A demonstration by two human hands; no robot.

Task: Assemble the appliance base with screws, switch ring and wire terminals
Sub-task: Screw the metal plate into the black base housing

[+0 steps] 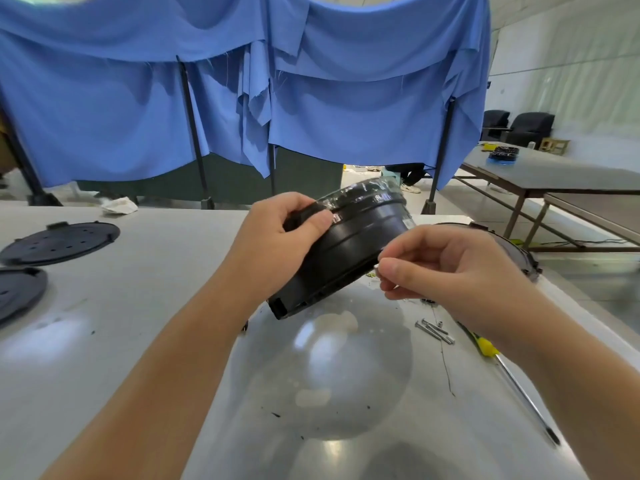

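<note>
Black base tilted in the left hand's closed grip; right hand pinches a tiny screw. Slippery pinch, could easily drop onto the worktop.

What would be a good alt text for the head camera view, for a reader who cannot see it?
A person's left hand holds a tilted black round appliance base above a grey table, while the right hand pinches a small screw beside its lower rim. More screws and a yellow-handled screwdriver lie on the right, two black round covers on the left.
</note>
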